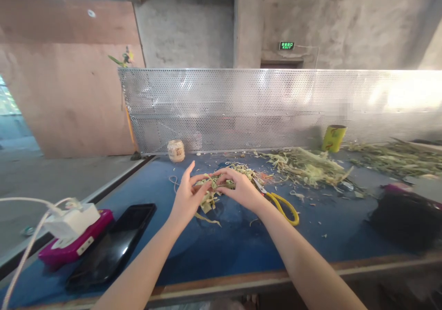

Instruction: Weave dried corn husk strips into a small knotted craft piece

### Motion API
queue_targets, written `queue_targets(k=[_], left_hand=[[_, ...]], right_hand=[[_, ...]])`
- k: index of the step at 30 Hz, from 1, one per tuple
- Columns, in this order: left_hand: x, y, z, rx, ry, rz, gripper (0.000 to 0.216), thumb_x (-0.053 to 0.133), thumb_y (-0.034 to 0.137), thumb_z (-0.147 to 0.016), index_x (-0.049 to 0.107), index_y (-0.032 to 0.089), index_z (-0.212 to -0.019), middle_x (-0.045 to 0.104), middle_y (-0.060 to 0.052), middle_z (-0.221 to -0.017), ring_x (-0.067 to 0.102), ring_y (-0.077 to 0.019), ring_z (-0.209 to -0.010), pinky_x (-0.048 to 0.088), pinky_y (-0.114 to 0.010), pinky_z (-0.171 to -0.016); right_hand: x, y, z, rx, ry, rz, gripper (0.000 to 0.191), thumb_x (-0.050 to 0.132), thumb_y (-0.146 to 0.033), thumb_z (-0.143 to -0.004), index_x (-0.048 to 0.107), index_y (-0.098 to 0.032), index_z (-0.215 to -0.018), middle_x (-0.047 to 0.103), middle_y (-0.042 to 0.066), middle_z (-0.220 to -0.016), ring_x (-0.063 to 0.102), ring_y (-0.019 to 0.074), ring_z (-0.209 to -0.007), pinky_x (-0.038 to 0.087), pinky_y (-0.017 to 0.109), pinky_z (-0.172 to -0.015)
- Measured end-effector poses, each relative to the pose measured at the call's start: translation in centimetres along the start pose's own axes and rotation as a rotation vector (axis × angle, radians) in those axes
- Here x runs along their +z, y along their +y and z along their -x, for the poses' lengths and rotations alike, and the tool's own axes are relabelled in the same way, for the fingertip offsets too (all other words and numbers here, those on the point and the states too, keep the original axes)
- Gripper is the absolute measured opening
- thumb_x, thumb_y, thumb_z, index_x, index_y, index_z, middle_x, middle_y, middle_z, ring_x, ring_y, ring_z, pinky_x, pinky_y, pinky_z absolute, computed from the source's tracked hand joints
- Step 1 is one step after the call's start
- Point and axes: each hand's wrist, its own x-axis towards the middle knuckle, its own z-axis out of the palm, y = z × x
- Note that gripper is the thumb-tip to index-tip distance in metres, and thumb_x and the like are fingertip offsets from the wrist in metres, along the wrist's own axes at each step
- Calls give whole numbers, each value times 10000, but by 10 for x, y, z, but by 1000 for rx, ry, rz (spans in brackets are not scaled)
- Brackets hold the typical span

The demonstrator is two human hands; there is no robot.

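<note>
Both hands meet over the middle of a blue tabletop. My left hand point(186, 192) pinches a strip of dried, pale green plant leaf point(209, 201) between thumb and fingers, with one finger raised. From the other side my right hand point(238, 188) has its fingertips closed on the same leaf. Loose ends hang below the fingers. Just beyond my hands lies a small heap of chopped plant bits point(241, 168). Scissors with yellow handles point(285, 207) rest beside my right wrist, their blades pointing towards that heap.
A pile of dried leaves point(307, 165) and a yellow-green can point(334, 138) are at the right. A pale roll point(176, 150) stands by the perforated metal screen point(221, 112). At left lie a black phone point(113, 245) and a magenta power strip point(78, 243) with a white charger point(74, 220).
</note>
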Motion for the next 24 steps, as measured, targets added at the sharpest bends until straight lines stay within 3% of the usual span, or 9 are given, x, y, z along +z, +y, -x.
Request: queue_targets(k=[6, 11, 16, 24], left_hand=[[3, 4, 1, 11, -126, 136, 900, 658, 236, -653, 106, 229, -1365, 635, -70, -939, 569, -107, -608, 449, -238, -551], [1, 3, -1, -8, -112, 171, 887, 670, 199, -641, 146, 225, -1355, 649, -74, -916, 614, -135, -634, 432, -219, -515], [-1, 5, -1, -76, -118, 194, 978, 699, 186, -608, 84, 229, -1366, 658, -65, -878, 645, -188, -701, 472, -256, -566], [-3, 5, 0, -124, -170, 229, 995, 703, 179, -607, 68, 258, -1369, 661, -81, -952, 647, -171, -692, 485, -281, -622]], right_hand=[[1, 5, -1, 24, 24, -26, 279, 559, -156, -720, 530, -199, -994, 598, -7, -747, 564, 117, -714, 433, 262, -705], [-7, 5, -1, -14, 24, 10, 302, 548, -139, -726, 515, -201, -1020, 605, -16, -757, 548, 109, -712, 419, 255, -699], [-13, 3, -1, -21, 37, 96, 261, 505, -92, -736, 555, -205, -966, 624, -12, -777, 558, 107, -738, 415, 254, -723], [-13, 8, -2, -23, 140, 114, 201, 525, -109, -736, 584, -212, -897, 643, -2, -789, 597, 122, -786, 434, 266, -762]])
